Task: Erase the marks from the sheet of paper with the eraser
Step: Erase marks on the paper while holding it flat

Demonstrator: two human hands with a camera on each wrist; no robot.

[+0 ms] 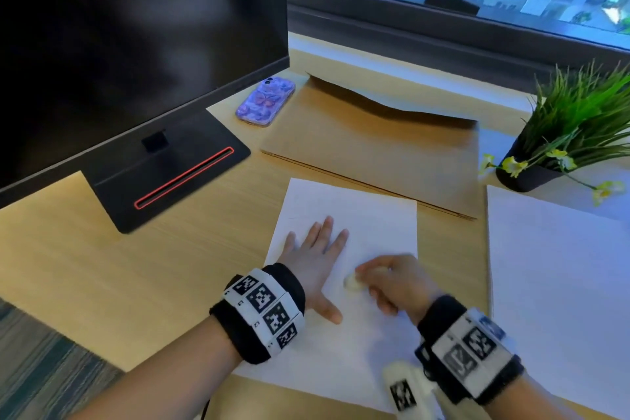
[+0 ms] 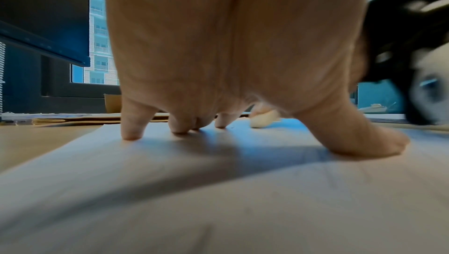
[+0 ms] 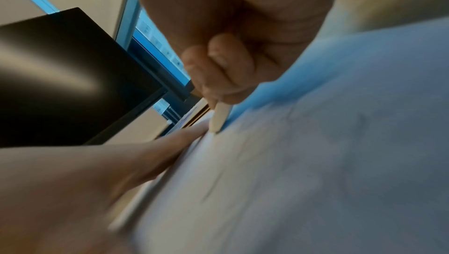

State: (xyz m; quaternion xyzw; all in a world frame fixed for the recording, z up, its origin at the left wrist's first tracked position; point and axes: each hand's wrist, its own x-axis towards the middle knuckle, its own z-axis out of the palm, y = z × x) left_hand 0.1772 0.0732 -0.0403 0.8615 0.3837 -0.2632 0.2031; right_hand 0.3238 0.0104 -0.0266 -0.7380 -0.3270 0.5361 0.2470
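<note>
A white sheet of paper (image 1: 375,222) lies on the wooden desk in front of me. My left hand (image 1: 317,249) lies flat on its left part with straight, spread fingers (image 2: 131,123) pressing it down. My right hand (image 1: 392,280) grips a small cream eraser (image 1: 353,282) whose tip touches the sheet just right of the left hand. The eraser (image 2: 263,120) shows behind the left palm, and as a thin slab (image 3: 219,118) below the curled right fingers. Faint grey marks (image 3: 211,191) show on the paper (image 3: 316,162); the right wrist view is blurred.
A brown envelope (image 1: 375,143) lies behind the sheet. A monitor stand (image 1: 163,174) is at the left, a purple phone (image 1: 266,100) beside it. A potted plant (image 1: 559,140) stands at the right, above a second white sheet (image 1: 559,283).
</note>
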